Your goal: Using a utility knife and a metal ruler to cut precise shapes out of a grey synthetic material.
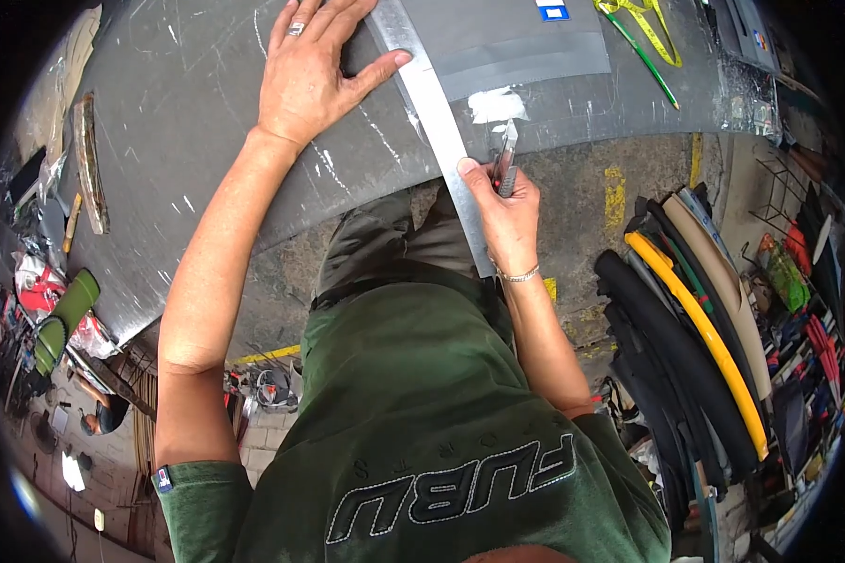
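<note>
My left hand (312, 75) lies flat with its fingers spread on the dark grey, scratched work table (207, 122). Its thumb tip rests at the edge of a long metal ruler (432, 103), which slants from the far edge of the view down past the table's near edge. My right hand (511, 218) is closed round a utility knife (507, 159), its blade end pointing away from me. The right thumb also presses on the ruler near its near end. Beside the ruler lies a piece of grey sheet material (535, 66); a white patch (498, 106) marks the table near the knife.
A green pencil (648, 66) and a yellow tape measure (667, 38) lie at the far right of the table. Rolls of black material (676, 357) and a yellow roll (704, 328) stand at right. At left are a wooden strip (88, 164) and a green roll (66, 314). Another person (108, 413) is at lower left.
</note>
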{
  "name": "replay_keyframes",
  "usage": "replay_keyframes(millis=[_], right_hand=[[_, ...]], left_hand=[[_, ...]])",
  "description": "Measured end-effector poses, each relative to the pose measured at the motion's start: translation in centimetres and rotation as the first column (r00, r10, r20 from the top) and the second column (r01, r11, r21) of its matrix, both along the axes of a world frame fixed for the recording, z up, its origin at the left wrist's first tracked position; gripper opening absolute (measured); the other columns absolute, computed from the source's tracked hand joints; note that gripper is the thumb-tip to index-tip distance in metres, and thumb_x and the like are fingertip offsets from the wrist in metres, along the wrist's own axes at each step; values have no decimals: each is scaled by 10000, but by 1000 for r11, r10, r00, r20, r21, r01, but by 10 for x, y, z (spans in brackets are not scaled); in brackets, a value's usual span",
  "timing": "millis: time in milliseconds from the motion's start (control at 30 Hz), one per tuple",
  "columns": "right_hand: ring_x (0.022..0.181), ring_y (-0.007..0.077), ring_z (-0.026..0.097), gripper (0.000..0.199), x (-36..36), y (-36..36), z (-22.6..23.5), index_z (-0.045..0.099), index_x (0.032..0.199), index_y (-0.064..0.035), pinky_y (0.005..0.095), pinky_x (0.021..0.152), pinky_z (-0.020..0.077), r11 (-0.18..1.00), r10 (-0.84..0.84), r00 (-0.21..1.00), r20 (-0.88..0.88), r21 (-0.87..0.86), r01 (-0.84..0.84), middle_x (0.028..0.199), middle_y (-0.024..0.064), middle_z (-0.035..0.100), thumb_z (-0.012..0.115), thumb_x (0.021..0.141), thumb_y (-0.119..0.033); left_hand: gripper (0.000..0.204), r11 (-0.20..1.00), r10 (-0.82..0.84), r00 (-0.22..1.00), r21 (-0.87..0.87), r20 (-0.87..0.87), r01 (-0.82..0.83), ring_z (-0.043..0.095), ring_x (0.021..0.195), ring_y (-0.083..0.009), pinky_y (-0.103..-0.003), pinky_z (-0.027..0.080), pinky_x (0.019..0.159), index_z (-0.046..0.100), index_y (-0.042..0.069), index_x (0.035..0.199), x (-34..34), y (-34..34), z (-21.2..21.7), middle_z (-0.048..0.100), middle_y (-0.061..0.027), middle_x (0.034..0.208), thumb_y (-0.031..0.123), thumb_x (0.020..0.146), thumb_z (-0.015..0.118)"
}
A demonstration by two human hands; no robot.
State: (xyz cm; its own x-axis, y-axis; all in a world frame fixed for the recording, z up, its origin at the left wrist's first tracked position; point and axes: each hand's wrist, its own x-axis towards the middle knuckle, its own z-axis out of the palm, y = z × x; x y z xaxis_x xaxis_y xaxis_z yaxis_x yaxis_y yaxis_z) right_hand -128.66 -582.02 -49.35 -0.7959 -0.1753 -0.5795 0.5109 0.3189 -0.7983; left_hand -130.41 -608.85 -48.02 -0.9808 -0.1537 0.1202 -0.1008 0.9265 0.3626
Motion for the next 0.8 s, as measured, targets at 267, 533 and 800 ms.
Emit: replay_keyframes(millis=[267, 533, 800], right_hand=[[659, 30, 413, 270, -2, -1, -5, 668, 781, -58, 230, 589, 356, 998, 54, 996, -72, 25, -52, 703, -96, 529, 821, 908, -240], [657, 55, 490, 265, -2, -1, -10, 686, 810, -20, 255, 619, 434, 998, 47, 996, -80, -35, -50, 684, -43, 598, 792, 904, -244], [679, 40, 452, 208, 0, 2, -20, 697, 843, -35, 236, 612, 391, 999, 49, 993, -110, -18, -51, 743, -81, 582, 797, 914, -204]], left_hand=[[888, 793, -55, 850, 494, -524, 356, 385, 1463, -420, -560, 256, 1221, 548, 5, 1417, -2, -6, -25, 527, -182, 1495, 554, 771, 811], [898, 870, -147, 906, 384, -397, 309, 351, 1487, -412, -578, 290, 1202, 497, -16, 1460, 6, -9, -2, 480, -185, 1540, 564, 822, 748], [461, 980, 35, 998, -194, -54, -45, 450, 1404, -310, -530, 376, 1154, 604, 127, 1403, 3, 3, 5, 571, -74, 1413, 264, 965, 564]])
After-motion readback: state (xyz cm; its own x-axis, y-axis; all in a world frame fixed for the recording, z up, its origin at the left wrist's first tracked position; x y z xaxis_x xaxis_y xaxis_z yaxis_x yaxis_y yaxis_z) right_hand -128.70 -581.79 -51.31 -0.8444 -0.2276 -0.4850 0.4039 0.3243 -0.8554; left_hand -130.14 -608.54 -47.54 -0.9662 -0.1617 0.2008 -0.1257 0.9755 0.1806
